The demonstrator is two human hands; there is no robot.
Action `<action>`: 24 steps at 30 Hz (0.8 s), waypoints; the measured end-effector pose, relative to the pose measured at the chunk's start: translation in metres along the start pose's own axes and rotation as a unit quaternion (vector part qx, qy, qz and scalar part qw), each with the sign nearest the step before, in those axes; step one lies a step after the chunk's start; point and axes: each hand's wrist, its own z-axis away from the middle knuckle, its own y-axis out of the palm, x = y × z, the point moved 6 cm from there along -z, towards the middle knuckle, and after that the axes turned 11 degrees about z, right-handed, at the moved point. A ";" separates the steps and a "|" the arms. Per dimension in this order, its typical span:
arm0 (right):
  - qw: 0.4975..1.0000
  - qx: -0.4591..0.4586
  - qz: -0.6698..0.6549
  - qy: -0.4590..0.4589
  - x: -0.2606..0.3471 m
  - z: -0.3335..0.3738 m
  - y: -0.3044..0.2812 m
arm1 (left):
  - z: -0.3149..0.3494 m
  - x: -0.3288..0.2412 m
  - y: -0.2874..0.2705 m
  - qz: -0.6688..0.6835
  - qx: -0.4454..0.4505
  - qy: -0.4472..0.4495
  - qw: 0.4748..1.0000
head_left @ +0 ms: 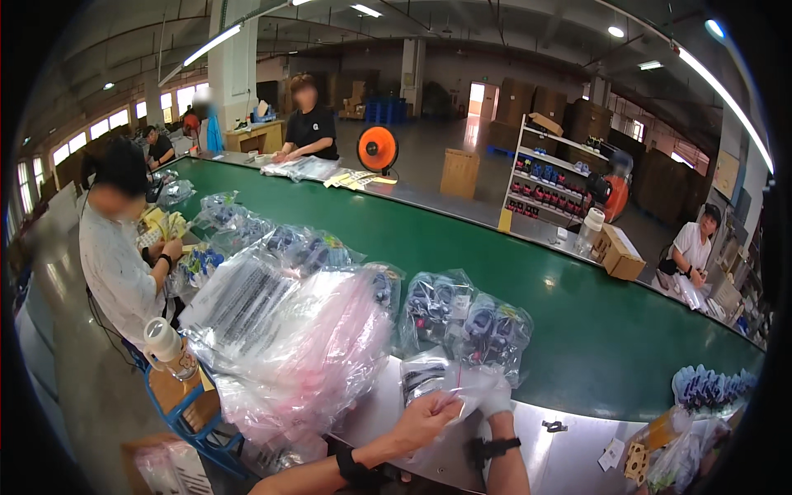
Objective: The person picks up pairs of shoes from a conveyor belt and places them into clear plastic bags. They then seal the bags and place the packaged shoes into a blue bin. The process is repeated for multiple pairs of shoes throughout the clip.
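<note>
In front of me a clear plastic bag (pixel 425 373) with a thin red line along it lies between my hands at the table's near edge. My left hand (pixel 426 421) is bare and pinches the edge of this bag. My right hand (pixel 496 398), in a white glove, grips the other side, its fingers partly behind the film. Just beyond stand two bagged pairs of bluish shoes, one pair (pixel 435 307) on the left and the other pair (pixel 488 330) nearer my right hand. To the left of my hands, a large loose heap of clear and pinkish plastic bags (pixel 305 351) spreads out.
A green conveyor belt (pixel 569 305) crosses ahead, with more bagged shoes (pixel 289 245) along its left. At right are bare shoes (pixel 709 386) and loose plastic. A flask (pixel 165 342) stands on a blue-framed stool (pixel 183 396). A co-worker (pixel 124 247) stands at left; others work farther off.
</note>
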 end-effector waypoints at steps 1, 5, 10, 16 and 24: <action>0.996 -0.080 -0.033 -0.014 0.016 0.016 -0.027 | 0.007 0.001 0.003 0.020 0.006 -0.023 1.000; 0.977 -0.060 -0.126 0.162 0.035 0.054 -0.101 | 0.032 0.034 0.020 0.029 0.050 -0.070 0.996; 0.908 -0.052 -0.315 0.272 0.031 0.092 -0.119 | 0.037 0.054 0.019 0.079 0.031 -0.058 0.995; 0.891 -0.127 -0.346 0.265 0.033 0.119 -0.119 | 0.026 0.047 -0.030 0.128 -0.056 -0.001 0.990; 0.891 -0.098 -0.364 0.254 0.038 0.121 -0.118 | 0.020 0.142 -0.130 0.324 -0.201 -0.075 0.921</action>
